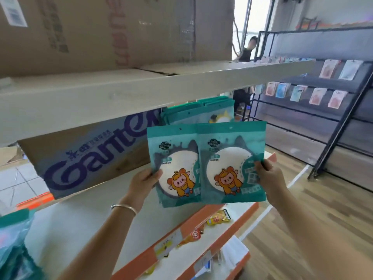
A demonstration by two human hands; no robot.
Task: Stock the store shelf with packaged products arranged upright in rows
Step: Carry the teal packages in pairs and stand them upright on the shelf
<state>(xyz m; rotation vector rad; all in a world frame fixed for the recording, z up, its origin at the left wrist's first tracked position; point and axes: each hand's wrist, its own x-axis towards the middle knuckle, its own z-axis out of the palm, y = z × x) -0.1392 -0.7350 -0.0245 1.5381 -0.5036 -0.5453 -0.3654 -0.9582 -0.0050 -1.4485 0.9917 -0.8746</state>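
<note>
Teal all over here: two teal mirror packets, each with a white round window and an orange cartoon kid, are held upright side by side over the white shelf (90, 209). The left hand (145, 178) grips the left packet (175, 164) at its left edge, thumb pressed on the front and the other fingers tucked behind it. The right hand (268, 174) grips the right packet (232, 162) at its right edge the same way. The right packet overlaps the left one's inner edge a bit. Can't tell if their bottom edges actually touch the shelf board or sit just above it.

Right behind them, further back on the same shelf, a row of matching packets (199, 112) stands upright. Just left of that row is a cardboard box (90, 158) with big blue lettering, tucked under the upper shelf (141, 91), and a larger plain carton (101, 31) sits on top of that one.

There's a silver bracelet (123, 207) on the left wrist. The shelf front has an orange price strip (201, 225), with yellow snack packs (219, 218) on the level below. Off to the right, a black rack (323, 118) has pink and blue hanging packs, standing on a wooden floor (302, 229). A person (247, 49) is in the background by the doorway.
</note>
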